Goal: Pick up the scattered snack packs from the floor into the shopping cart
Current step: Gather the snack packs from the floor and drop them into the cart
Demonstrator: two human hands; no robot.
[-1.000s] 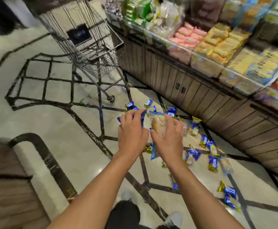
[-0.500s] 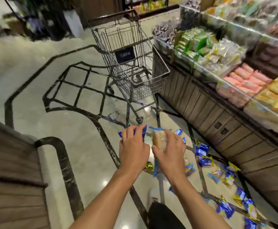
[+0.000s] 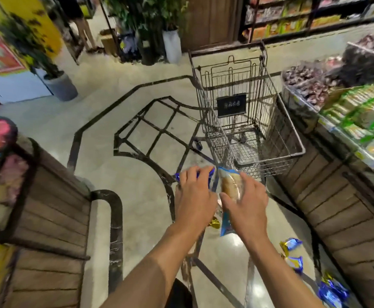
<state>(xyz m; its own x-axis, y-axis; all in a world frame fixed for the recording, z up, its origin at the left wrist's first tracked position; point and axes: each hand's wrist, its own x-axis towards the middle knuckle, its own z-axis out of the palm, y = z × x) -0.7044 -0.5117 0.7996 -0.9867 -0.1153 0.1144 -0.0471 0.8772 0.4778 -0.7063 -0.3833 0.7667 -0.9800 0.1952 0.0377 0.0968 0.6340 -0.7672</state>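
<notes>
Currently the marble floor (image 3: 137, 196) with dark inlay lines fills most of the view. Right side: long wooden display counter (image 3: 337, 207) running near to far, stocked on top with green packs (image 3: 359, 107) and dark wrapped sweets (image 3: 310, 83). Left near: another wooden display stand (image 3: 48, 218), blurred. Far left: potted plants (image 3: 55, 76) and a white planter (image 3: 172, 46); shelving along the far wall. The shopping cart (image 3: 248, 121), wire mesh with a dark sign on its far panel, stands centre-right just beside the counter; basket floor looks bare, though blur limits that. Both arms reach forward, hands held side by side just short of the cart's near rim, above the floor. The left hand (image 3: 195, 196) has fingers curled over blue snack packs (image 3: 210, 174), mostly hidden beneath the hand; a gold wrapper corner (image 3: 214, 223) shows under the wrist. The right hand (image 3: 246, 207) grips a clear pack with a brown pastry inside (image 3: 230, 185), blue-edged wrapper tail hanging below the palm. More blue-and-gold packs still on the floor (image 3: 292, 261) lie near right, close to the counter base, well apart from the cart.
</notes>
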